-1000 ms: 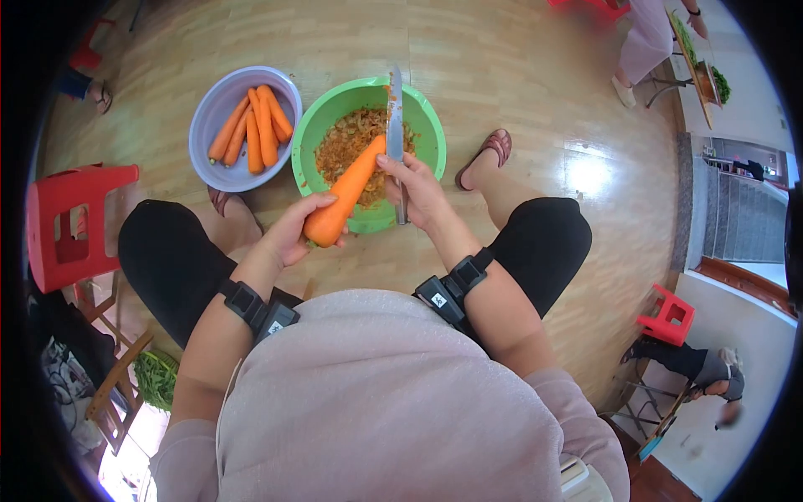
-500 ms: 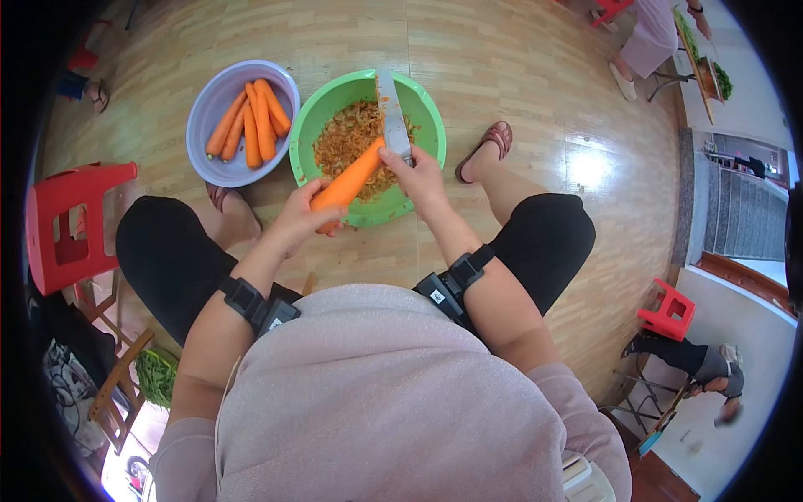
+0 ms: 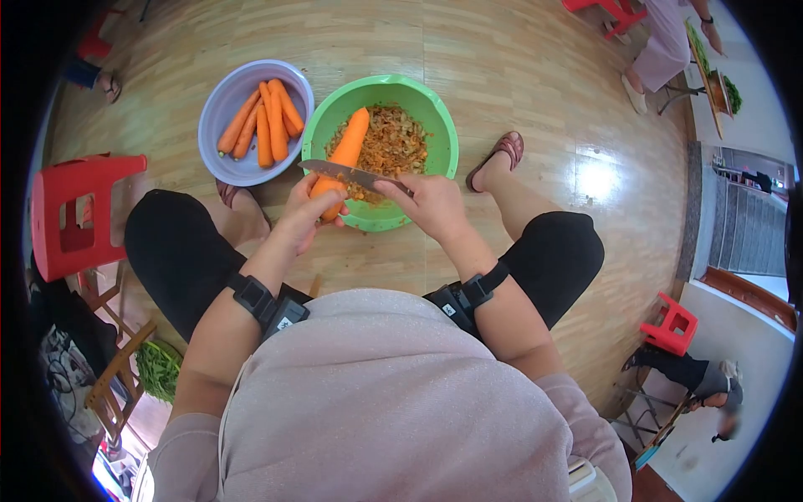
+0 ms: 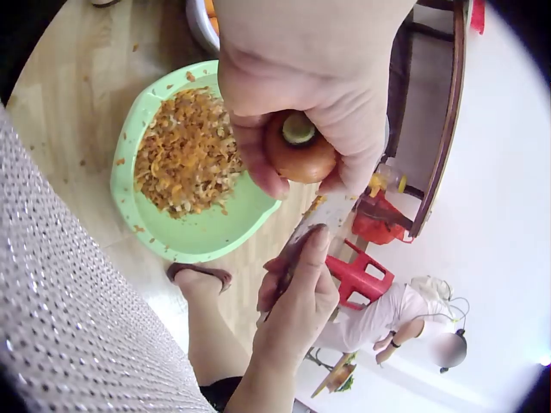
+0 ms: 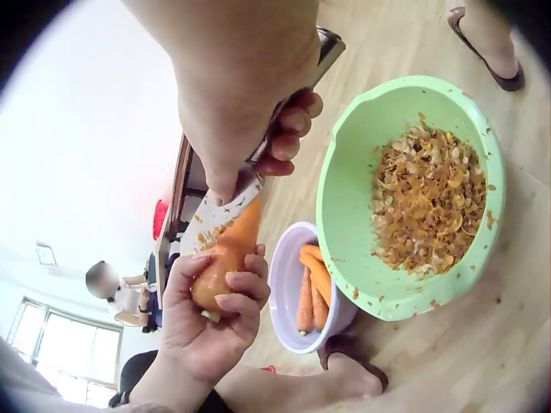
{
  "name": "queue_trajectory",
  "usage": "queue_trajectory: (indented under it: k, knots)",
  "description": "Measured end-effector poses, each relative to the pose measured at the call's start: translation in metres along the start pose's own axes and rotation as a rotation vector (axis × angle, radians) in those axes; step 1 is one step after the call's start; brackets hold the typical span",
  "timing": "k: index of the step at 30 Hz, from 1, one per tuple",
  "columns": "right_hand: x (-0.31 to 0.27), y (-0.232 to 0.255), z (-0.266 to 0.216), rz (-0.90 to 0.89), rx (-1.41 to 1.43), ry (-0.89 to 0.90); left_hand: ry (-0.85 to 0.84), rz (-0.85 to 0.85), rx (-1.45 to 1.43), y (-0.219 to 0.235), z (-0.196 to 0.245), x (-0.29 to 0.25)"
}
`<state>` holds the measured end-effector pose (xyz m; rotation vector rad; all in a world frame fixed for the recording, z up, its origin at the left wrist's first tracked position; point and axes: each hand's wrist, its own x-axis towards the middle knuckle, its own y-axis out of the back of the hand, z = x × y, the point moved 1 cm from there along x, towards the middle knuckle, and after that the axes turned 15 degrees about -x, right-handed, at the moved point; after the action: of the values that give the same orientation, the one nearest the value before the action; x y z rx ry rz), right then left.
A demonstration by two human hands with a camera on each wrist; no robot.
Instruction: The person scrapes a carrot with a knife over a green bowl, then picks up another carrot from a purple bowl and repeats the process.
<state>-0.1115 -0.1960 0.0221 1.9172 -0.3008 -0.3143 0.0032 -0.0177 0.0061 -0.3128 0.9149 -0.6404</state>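
Observation:
My left hand (image 3: pixel 303 211) grips the thick end of a large orange carrot (image 3: pixel 351 138), whose narrower end points away over the green basin (image 3: pixel 452 159). In the left wrist view the carrot's green-brown stem end (image 4: pixel 299 129) shows between thumb and fingers. My right hand (image 3: pixel 437 203) holds a knife (image 3: pixel 322 167) by its handle, fingers curled round it and thumb toward the blade. The broad blade lies crosswise over the carrot, just beyond my left fingers, with orange bits stuck to it in the right wrist view. Brown and orange peelings (image 3: pixel 401 142) heap in the basin.
Left of the green basin stands a purple basin (image 3: pixel 206 125) with several carrots (image 3: pixel 263 130). My knees and sandalled feet flank the basins. A red stool (image 3: pixel 84 213) is at far left, another red stool (image 3: pixel 669 324) at right. Other people are at the room's edges.
The knife has swung from pointing away to lying crosswise over the carrot, its tip now to the left. The carrot has turned more upright in view, still in my left hand.

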Motion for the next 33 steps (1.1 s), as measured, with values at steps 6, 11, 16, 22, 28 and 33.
queue_trajectory:
  k: [6,11,16,22,28,33]
  knots:
    - [0.004,-0.004,0.012,0.11,-0.14,-0.069,-0.007,-0.009,0.106,0.004,-0.003,0.002]
    - [0.008,0.0,0.038,0.069,-0.317,-0.293,0.084,-0.047,0.038,0.004,-0.001,0.0]
    - [0.007,0.006,0.025,0.099,-0.238,-0.284,0.069,-0.015,-0.032,0.004,0.0,0.001]
    - [0.001,-0.001,0.003,0.085,-0.105,0.012,-0.082,0.044,0.218,0.008,-0.003,0.003]
    - [0.007,0.003,0.03,0.048,-0.422,-0.243,-0.417,0.049,0.741,0.025,-0.015,0.014]
    - [0.004,-0.001,0.014,0.053,-0.281,-0.123,-0.246,0.108,0.665,0.018,-0.007,0.008]
